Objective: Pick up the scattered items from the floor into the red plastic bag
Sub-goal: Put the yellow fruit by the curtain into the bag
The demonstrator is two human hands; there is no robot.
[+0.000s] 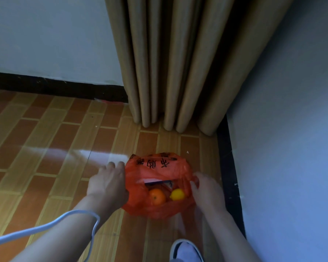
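Red plastic bag (pixel 155 186) sits on the tiled floor (pixel 51 148) near the room's corner, just in front of the curtain (pixel 178 63) and close to the dark skirting along the right wall. Its mouth gapes toward the person, and inside I can see an orange (pixel 157 196), a lemon (pixel 177 194) and the edge of some flat packet behind them.

The left hand (pixel 107 181) lies against the bag's left side, fingers loosely spread and holding nothing that I can make out. The right hand (pixel 206 190) is at the right edge, its fingers seemingly pinching the thin plastic, though blur keeps me from being sure. A white cord (pixel 45 226) loops over the left forearm, and a slipper (pixel 186 250) shows below.

No loose items remain on the visible floor, so the gathering looks close to finished. The risk now is the bag itself: lifted by one side only, the mouth would tip and the two round fruits could roll out across the smooth tiles. The film is flimsy too, and a hard tug might tear it.
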